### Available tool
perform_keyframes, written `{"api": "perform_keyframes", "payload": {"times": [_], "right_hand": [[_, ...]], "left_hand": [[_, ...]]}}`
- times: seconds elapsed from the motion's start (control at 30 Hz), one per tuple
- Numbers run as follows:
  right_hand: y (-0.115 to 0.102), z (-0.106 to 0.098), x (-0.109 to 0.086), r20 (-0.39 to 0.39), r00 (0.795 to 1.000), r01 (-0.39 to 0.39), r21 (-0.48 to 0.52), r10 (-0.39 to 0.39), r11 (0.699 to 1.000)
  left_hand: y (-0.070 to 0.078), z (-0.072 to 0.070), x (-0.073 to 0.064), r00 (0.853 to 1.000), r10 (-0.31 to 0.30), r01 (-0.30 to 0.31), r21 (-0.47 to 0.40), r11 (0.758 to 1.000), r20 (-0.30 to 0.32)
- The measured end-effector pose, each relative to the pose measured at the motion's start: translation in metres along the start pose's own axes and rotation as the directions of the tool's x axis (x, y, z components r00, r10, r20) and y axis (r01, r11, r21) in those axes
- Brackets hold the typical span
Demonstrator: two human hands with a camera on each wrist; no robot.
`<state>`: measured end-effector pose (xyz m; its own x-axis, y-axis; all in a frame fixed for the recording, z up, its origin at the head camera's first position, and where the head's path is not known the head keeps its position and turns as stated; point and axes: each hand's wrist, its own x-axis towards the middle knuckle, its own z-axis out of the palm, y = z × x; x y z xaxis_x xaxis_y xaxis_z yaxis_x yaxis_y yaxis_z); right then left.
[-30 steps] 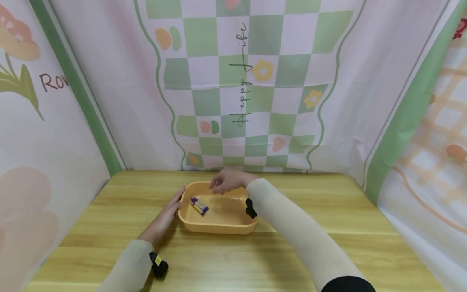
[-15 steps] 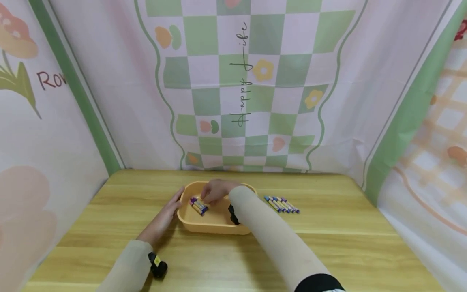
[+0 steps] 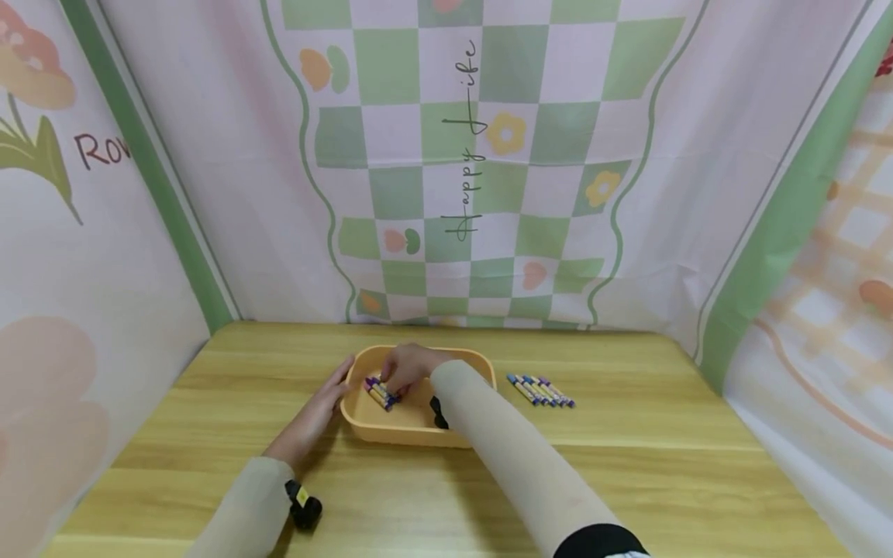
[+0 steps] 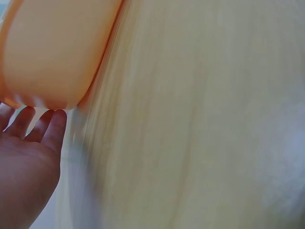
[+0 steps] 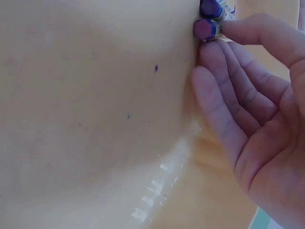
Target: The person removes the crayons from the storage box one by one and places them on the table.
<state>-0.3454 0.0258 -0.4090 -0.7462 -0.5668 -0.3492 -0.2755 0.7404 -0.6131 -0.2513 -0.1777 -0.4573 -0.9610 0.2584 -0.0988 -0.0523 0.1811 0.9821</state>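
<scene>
A shallow orange plastic basin (image 3: 412,438) sits on the wooden table. My left hand (image 3: 314,415) touches its left outer wall; in the left wrist view the fingertips (image 4: 59,117) rest against the basin's side, fingers extended. Inside, at the left, lie a few crayons (image 3: 377,395) with purple ends. My right hand (image 3: 410,366) reaches into the basin over them and hides part of them. In the right wrist view its thumb and fingers pinch a crayon (image 5: 206,29), which lies against another crayon (image 5: 210,7).
To the right of the basin, several crayons (image 3: 540,390) lie side by side in a slanted row on the table (image 3: 663,465). A patterned cloth (image 3: 446,194) hangs behind the table, with more cloth at both sides.
My right hand has moved left and down to the crayons in the basin. Its arm has uncovered the row of crayons on the right. The left hand stays at the basin.
</scene>
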Motion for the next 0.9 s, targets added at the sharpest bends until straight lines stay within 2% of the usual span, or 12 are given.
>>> {"api": "perform_keyframes", "payload": {"times": [0.27,0.4,0.6,0.73,0.9], "right_hand": [[0.002,-0.003,-0.003,0.051,0.999,0.018,0.017,-0.019,1.000],[0.003,-0.010,-0.011,0.059,0.998,0.031,0.028,-0.033,0.999],[0.012,-0.033,-0.028,0.099,0.993,0.061,0.046,-0.065,0.997],[0.016,-0.051,-0.045,0.099,0.992,0.075,0.065,-0.081,0.995],[0.028,-0.069,-0.066,0.068,0.993,0.095,0.024,-0.096,0.995]], "left_hand": [[0.000,0.001,0.001,1.000,-0.008,0.008,0.000,1.000,-0.008],[0.002,0.002,0.000,1.000,0.013,-0.013,0.004,1.000,-0.008],[0.004,0.001,0.000,1.000,0.019,-0.019,0.024,1.000,-0.010],[0.004,0.001,0.000,1.000,0.014,-0.014,0.025,1.000,-0.011],[0.003,0.002,0.000,1.000,0.005,-0.005,0.027,1.000,-0.011]]}}
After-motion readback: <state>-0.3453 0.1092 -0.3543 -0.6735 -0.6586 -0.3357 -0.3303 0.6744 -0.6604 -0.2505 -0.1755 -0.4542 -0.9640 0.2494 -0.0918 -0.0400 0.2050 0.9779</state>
